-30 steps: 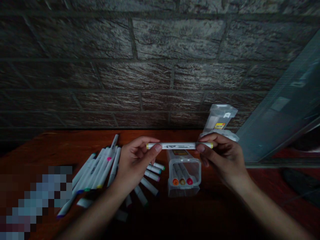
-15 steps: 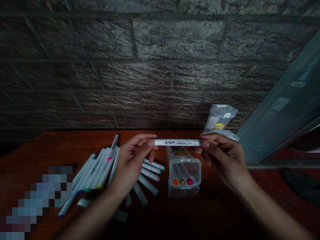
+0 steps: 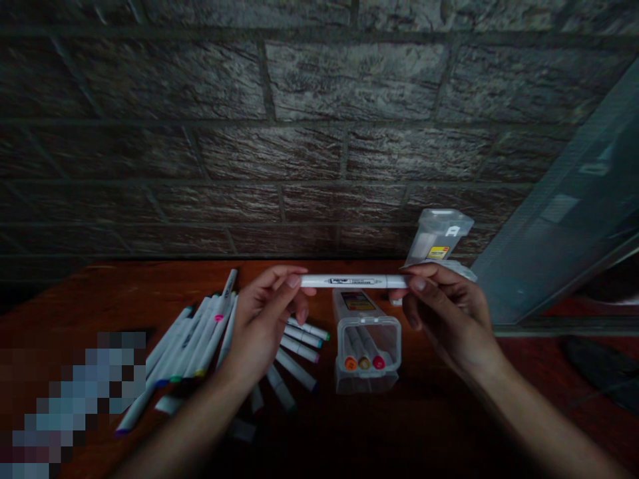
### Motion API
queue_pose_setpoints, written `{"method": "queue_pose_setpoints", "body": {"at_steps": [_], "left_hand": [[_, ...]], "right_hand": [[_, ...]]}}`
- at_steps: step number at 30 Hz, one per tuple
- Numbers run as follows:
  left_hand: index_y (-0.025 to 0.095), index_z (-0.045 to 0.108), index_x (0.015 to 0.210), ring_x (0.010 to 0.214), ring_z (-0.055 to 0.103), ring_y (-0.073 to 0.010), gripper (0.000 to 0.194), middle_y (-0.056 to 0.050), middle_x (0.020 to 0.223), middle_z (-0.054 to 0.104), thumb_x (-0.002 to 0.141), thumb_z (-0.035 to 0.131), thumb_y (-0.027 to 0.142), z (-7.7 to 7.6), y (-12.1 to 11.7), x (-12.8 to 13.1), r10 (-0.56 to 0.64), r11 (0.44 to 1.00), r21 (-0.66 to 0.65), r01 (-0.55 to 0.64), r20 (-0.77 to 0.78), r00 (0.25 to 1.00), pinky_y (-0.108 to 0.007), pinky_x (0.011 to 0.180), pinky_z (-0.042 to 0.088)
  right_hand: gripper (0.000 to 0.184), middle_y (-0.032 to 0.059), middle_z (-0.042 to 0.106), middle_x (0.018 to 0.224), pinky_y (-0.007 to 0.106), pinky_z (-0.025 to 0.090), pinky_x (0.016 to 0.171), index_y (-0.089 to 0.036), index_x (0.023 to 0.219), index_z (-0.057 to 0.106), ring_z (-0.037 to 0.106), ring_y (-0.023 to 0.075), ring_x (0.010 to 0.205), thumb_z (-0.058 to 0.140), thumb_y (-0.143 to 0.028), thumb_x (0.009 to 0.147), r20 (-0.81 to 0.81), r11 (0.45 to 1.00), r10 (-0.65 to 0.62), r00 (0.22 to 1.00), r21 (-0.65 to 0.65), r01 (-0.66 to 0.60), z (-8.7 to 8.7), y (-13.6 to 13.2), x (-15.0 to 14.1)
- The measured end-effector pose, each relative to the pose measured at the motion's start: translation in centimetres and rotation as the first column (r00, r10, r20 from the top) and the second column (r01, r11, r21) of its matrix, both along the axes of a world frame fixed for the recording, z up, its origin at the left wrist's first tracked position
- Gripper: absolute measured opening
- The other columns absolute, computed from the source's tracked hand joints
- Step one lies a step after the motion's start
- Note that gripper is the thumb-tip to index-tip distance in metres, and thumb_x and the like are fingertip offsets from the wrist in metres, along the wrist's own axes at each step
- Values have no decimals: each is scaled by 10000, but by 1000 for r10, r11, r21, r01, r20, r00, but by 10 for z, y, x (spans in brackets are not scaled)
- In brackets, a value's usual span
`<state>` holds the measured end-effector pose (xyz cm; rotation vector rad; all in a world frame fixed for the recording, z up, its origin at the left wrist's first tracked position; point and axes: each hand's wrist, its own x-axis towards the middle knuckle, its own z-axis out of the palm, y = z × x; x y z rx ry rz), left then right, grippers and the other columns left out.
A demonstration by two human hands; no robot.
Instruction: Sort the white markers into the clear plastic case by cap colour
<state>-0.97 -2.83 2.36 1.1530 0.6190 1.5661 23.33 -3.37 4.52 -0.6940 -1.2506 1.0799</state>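
Observation:
A white marker (image 3: 349,281) with dark print along its barrel is held level between both hands. My left hand (image 3: 267,319) pinches its left end, and my right hand (image 3: 446,316) pinches its right end; the fingers cover both tips. Just below the marker, a clear plastic case (image 3: 368,382) lies with its open end toward me. Inside are an orange-ended marker (image 3: 351,363), a brownish-yellow one (image 3: 365,363) and a red one (image 3: 379,362). Under and beside my left hand, several white markers (image 3: 197,342) with coloured ends lie spread out, some hidden by the forearm.
A clear lidded container (image 3: 439,233) with a yellow label stands behind my right hand. The brown wooden table (image 3: 120,286) meets a dark brick wall (image 3: 299,153). A grey metal frame (image 3: 544,219) rises at the right. Part of the lower left is pixelated.
The marker has shifted slightly left and up in my fingers, and its right-end yellow bit is now covered. The case and loose markers stay where they were.

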Motion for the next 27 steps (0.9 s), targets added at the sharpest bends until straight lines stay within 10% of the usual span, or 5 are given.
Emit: {"method": "queue_pose_setpoints", "body": {"at_steps": [27], "left_hand": [[151, 776, 1046, 540, 590, -91, 167, -76, 829, 744, 942, 703, 260, 1, 1, -1, -35, 999, -25, 37, 75, 997, -202, 522, 473]], "right_hand": [[179, 53, 750, 786, 243, 309, 411, -204, 891, 759, 508, 107, 451, 747, -380, 919, 16, 998, 7, 1000, -61, -6, 3, -2, 1]]}}
